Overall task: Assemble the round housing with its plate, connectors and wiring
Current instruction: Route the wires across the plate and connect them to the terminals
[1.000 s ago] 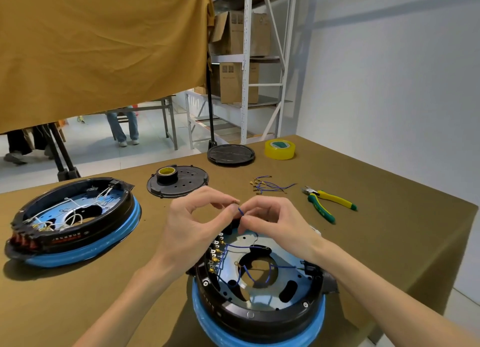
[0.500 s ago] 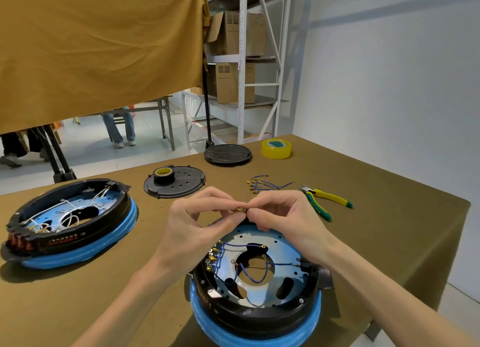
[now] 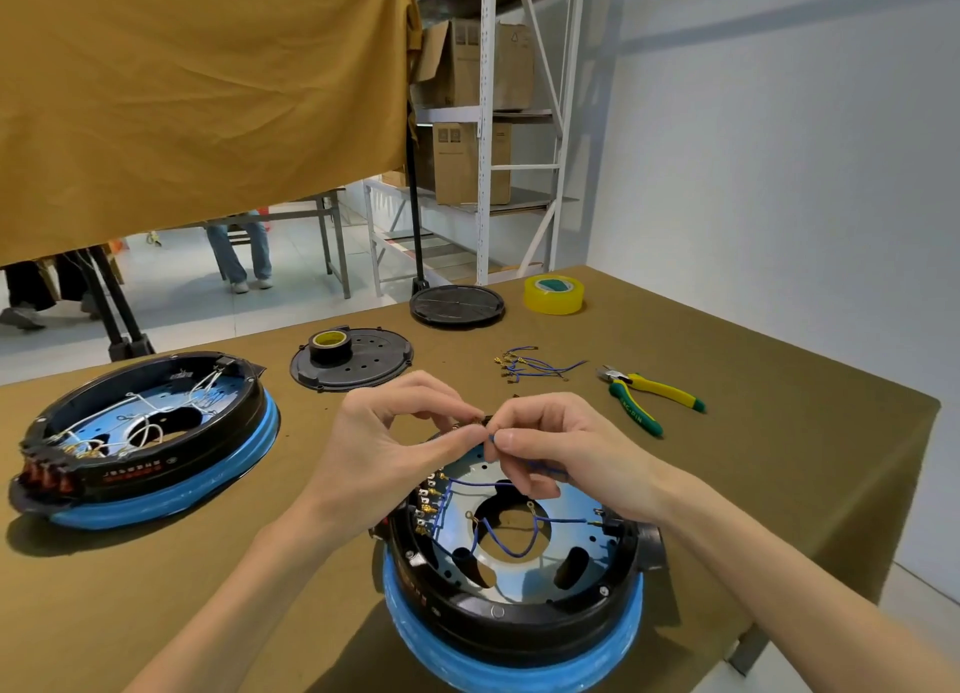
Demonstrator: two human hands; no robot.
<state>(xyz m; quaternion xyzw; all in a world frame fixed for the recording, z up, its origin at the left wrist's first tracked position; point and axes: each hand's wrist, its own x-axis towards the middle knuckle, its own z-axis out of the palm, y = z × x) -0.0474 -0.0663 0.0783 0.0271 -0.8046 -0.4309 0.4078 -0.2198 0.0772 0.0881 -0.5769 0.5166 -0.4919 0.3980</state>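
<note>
A round black housing point(image 3: 519, 625) with a blue base ring stands at the table's near edge. Its shiny metal plate point(image 3: 582, 536) carries blue wires point(image 3: 511, 549) and a row of brass connectors point(image 3: 427, 505) along the left inner wall. Above the housing's far rim, my left hand point(image 3: 395, 443) and my right hand point(image 3: 561, 448) meet fingertip to fingertip. Both pinch a short blue wire point(image 3: 491, 437) with a small brass terminal at its end. The wire's tail runs under my right palm.
A second housing point(image 3: 140, 464) with white wiring sits at the left. Behind lie a black perforated cover point(image 3: 363, 365) carrying a tape roll, a black disc point(image 3: 457, 305), yellow tape point(image 3: 553, 293), loose blue wires point(image 3: 530, 365) and yellow-green pliers point(image 3: 649, 393). The table edge falls off at right.
Both hands have stayed joined over the housing's far rim, working the wire's end between the fingertips. The brass terminal now shows between them. The view shifted slightly.
</note>
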